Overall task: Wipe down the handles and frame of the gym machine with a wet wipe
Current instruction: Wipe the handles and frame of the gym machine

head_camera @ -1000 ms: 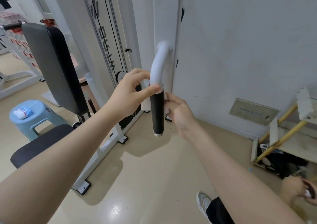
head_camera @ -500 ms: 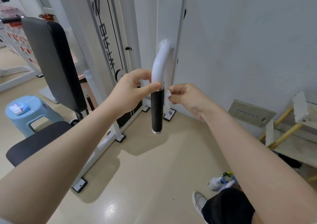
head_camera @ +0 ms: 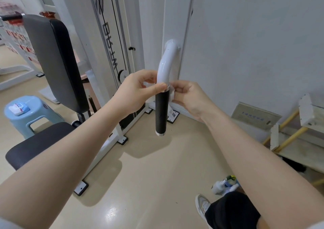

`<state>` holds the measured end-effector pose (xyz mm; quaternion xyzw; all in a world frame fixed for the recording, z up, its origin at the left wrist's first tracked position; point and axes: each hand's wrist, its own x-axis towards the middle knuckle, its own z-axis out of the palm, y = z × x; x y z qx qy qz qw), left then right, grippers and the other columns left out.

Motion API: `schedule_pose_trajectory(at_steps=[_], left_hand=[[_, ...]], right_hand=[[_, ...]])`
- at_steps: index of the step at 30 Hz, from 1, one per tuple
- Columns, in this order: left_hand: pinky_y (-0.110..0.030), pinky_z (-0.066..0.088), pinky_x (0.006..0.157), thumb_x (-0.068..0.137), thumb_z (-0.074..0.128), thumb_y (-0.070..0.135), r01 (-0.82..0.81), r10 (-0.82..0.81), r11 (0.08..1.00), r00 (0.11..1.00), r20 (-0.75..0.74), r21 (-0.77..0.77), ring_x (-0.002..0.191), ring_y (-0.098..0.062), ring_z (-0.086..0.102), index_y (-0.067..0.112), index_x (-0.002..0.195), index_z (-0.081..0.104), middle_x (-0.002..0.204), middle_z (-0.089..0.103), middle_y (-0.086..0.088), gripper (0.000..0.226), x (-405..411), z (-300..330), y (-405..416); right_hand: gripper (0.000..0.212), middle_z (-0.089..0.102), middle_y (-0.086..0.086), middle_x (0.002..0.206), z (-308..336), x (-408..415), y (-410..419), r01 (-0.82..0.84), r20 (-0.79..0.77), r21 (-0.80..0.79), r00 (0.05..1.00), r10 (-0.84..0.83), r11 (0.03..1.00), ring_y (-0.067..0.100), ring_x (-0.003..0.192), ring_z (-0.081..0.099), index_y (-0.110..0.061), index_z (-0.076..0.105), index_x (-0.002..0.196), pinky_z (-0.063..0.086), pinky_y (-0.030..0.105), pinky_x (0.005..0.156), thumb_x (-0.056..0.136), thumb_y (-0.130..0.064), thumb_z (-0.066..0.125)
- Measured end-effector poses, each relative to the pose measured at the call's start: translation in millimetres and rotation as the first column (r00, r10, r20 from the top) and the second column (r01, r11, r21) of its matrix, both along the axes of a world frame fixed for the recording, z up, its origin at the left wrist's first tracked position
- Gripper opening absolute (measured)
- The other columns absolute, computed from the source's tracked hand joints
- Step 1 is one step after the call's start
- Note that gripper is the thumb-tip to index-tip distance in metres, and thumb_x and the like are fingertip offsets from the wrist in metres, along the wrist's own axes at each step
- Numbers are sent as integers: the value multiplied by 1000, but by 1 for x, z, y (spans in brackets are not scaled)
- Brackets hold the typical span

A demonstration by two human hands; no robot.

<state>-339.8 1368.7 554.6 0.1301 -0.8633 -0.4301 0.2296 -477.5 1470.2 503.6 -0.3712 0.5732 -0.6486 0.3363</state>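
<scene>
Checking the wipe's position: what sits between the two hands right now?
In the head view, the handle stands between the left hand and right hand, with the white wipe passing behind it.

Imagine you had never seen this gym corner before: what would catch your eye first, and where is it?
First, the two hands meeting mid-frame: the left hand and right hand pinch a white wet wipe round the handle, just where its white curved tube joins the black grip. Next, the big black backrest pad stands at left, with a light blue stool beside it on the floor.
</scene>
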Motion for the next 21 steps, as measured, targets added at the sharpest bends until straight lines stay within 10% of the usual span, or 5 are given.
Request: schedule_pose_trajectory(at_steps=[5, 10, 15, 18, 21], left_hand=[[-32, 46, 92, 86, 63, 25, 11, -12, 1000, 1000, 22, 22, 94, -6, 61, 27, 95, 66, 95, 69, 6, 10, 0, 0, -1], [-33, 48, 92, 85, 65, 22, 26, -27, 999, 999, 34, 47, 94, -12, 64, 21, 99, 67, 98, 70, -2, 15, -2, 1, 0], [-36, 46, 97, 79, 63, 36, 85, -86, 996, 994, 73, 21, 97, -1, 62, 34, 97, 64, 96, 69, 12, 18, -4, 3, 2], [-37, 47, 96, 75, 62, 34, 98, -102, 994, 991, 91, 50, 94, -6, 64, 27, 97, 66, 93, 71, 9, 24, -7, 7, 4], [-42, 49, 92, 72, 62, 36, 104, -106, 994, 987, 117, 24, 91, -14, 65, 25, 95, 66, 90, 70, 5, 25, -9, 11, 0]], right_hand=[[25, 65, 7, 91, -58, 18, 5, 20, -137, 377, 990, 34, 926, 17, 86, 60, -8, 67, 94, 52, 22, 75, 87, 7, 49], [32, 64, 12, 98, -42, 11, -10, -6, 193, 97, 981, -13, 995, 27, 93, 59, -7, 64, 104, 51, 39, 91, 90, 7, 40], [24, 67, 9, 96, -81, 19, 11, -16, 75, 260, 997, -3, 965, 17, 90, 59, -6, 66, 96, 47, 15, 78, 89, 1, 44], [29, 66, 22, 91, -61, 16, 10, -4, 201, 19, 980, 0, 1000, 27, 90, 56, 5, 62, 101, 44, 30, 84, 78, -5, 47], [27, 69, -1, 75, -32, 16, 7, 0, 266, -183, 963, 49, 983, 19, 80, 63, -5, 62, 102, 48, 26, 78, 83, -12, 44]])
